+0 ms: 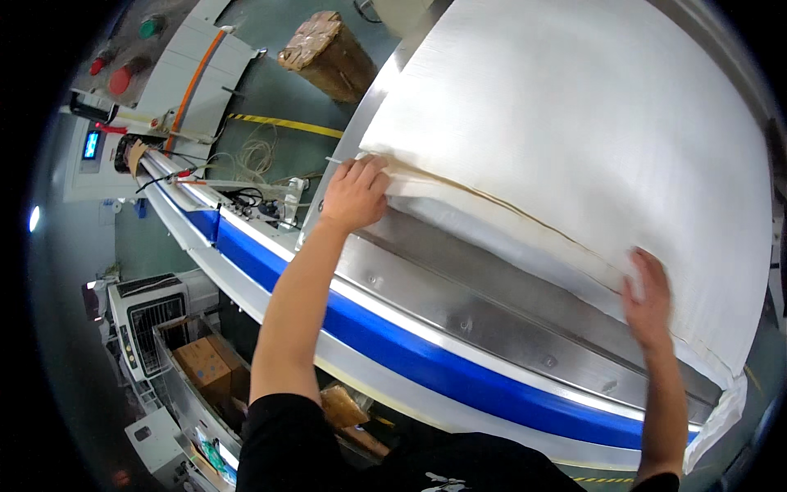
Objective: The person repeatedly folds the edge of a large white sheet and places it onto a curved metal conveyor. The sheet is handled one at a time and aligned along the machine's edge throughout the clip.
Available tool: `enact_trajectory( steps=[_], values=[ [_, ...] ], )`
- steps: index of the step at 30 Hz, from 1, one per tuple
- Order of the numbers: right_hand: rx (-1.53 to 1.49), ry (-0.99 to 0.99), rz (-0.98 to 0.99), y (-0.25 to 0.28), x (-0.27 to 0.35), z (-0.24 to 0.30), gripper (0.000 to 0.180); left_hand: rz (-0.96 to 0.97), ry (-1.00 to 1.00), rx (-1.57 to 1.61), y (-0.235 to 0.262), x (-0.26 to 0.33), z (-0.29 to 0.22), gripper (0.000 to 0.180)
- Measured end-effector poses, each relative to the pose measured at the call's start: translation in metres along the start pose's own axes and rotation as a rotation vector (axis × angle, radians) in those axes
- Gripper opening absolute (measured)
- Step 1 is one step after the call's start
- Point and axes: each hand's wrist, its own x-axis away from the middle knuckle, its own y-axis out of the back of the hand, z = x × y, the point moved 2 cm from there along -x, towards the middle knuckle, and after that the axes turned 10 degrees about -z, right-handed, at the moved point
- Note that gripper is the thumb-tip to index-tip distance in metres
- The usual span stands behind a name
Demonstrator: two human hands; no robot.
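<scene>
A wide white sheet (566, 115), which looks like fabric or film, covers a large flat bed. Its near edge is folded along a tan seam or strip (508, 205). At the left end of that edge my left hand (355, 194) is closed, fingers curled over the fold. My right hand (648, 297) is farther right along the same edge, slightly blurred. Its thumb and fingers are apart, and it seems to hold nothing. Whether it touches the sheet is unclear.
A bare metal strip (459, 283) with screws and a blue band (393, 348) run along the machine's near side. At upper left are a control panel (135, 49) with buttons and a wrapped block (328, 57) on the floor. A cardboard box (205, 365) sits lower left.
</scene>
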Motion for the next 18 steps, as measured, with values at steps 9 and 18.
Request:
enact_trajectory(
  steps=[9,18],
  values=[
    [-0.502,0.064,0.08,-0.11,-0.127,0.23,0.03,0.615,-0.032,-0.027,0.017,-0.039,0.005,0.053],
    [-0.212,-0.273,0.118,-0.056,-0.017,0.089,0.036,0.826,-0.179,-0.283,0.008,-0.074,-0.048,0.059]
  ],
)
